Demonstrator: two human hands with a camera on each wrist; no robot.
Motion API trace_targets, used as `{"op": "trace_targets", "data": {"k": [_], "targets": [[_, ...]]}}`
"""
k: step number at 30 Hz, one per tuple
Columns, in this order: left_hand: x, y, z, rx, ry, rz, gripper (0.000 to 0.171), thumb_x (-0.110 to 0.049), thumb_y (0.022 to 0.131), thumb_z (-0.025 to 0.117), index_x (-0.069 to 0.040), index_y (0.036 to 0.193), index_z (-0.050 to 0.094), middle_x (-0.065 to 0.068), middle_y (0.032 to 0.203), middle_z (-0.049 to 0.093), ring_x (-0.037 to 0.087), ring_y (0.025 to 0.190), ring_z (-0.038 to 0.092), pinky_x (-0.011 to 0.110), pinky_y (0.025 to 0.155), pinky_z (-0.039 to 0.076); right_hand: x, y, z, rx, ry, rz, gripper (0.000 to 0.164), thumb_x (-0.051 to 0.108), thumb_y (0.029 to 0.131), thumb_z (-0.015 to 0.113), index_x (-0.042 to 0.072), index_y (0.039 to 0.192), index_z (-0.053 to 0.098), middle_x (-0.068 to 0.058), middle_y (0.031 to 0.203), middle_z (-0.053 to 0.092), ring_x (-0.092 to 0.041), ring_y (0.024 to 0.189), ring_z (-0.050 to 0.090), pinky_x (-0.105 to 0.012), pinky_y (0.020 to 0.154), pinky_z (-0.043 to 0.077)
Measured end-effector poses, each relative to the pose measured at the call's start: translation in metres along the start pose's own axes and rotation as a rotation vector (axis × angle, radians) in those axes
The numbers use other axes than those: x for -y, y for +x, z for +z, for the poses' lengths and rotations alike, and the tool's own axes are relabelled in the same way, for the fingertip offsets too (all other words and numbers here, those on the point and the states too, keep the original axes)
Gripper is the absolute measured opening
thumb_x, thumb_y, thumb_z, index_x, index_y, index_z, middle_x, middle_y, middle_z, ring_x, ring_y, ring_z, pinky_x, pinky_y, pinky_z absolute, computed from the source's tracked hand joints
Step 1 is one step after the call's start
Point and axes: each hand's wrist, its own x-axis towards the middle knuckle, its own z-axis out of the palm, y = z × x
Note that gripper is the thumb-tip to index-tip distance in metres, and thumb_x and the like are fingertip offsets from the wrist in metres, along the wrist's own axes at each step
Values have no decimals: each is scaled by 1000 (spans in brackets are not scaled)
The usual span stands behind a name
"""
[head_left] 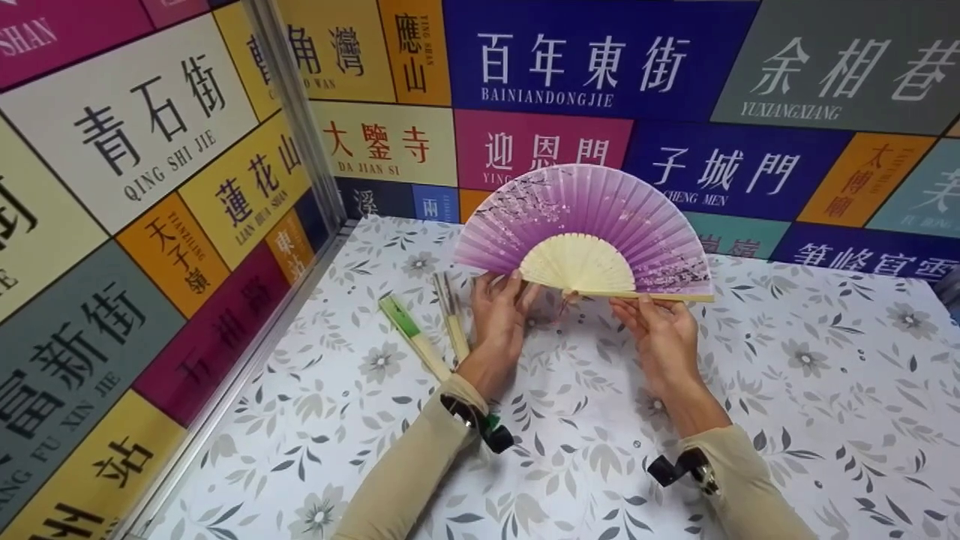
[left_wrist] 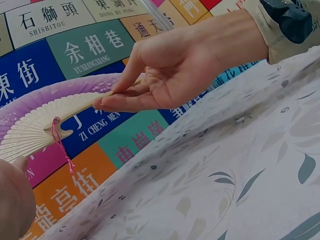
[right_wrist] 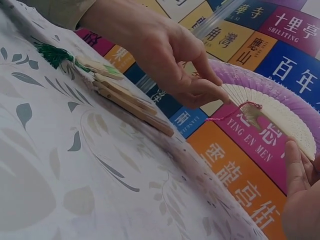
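Observation:
A purple folding fan with blossom branches and pale ribs is spread wide above the table. My left hand pinches its left edge by the ribs. Along the bottom right guard stick, my right hand pinches the fan between thumb and fingers. In the left wrist view the right hand grips the guard stick, and a pink tassel hangs from the pivot. The left hand shows thumb and fingertips on the ribs in the right wrist view.
Two folded fans lie on the table left of my left forearm: one with a green-and-white end, one greyish. A green tassel is beside them. The tabletop has a floral cloth. Panels with signs stand behind and at left.

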Motion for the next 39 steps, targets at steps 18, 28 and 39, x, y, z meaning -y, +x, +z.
{"op": "trace_targets", "data": {"k": [18, 28, 39], "targets": [[31, -8, 18, -21, 20, -68, 26, 8, 95, 60, 1, 117, 48, 16, 109, 62, 25, 96, 71, 39, 91, 63, 18, -2, -33, -63, -37, -23, 32, 9, 103, 55, -2, 127, 37, -17, 105, 73, -23, 97, 75, -31, 97, 59], [74, -13, 32, -10, 181, -119, 22, 5, 94, 63, 3, 113, 50, 16, 101, 62, 29, 88, 72, 43, 85, 65, 35, -4, -78, -151, -50, 21, 32, 6, 101, 57, -4, 129, 43, -18, 106, 74, -25, 101, 74, -35, 101, 56], [110, -20, 58, -40, 336, -205, 9, -2, 97, 63, 4, 100, 58, 18, 93, 70, 22, 81, 72, 43, 86, 65, 60, -7, -125, -212, 51, 42, 17, 0, 100, 56, -5, 116, 56, -17, 101, 75, -27, 94, 76, -34, 98, 58]]}}
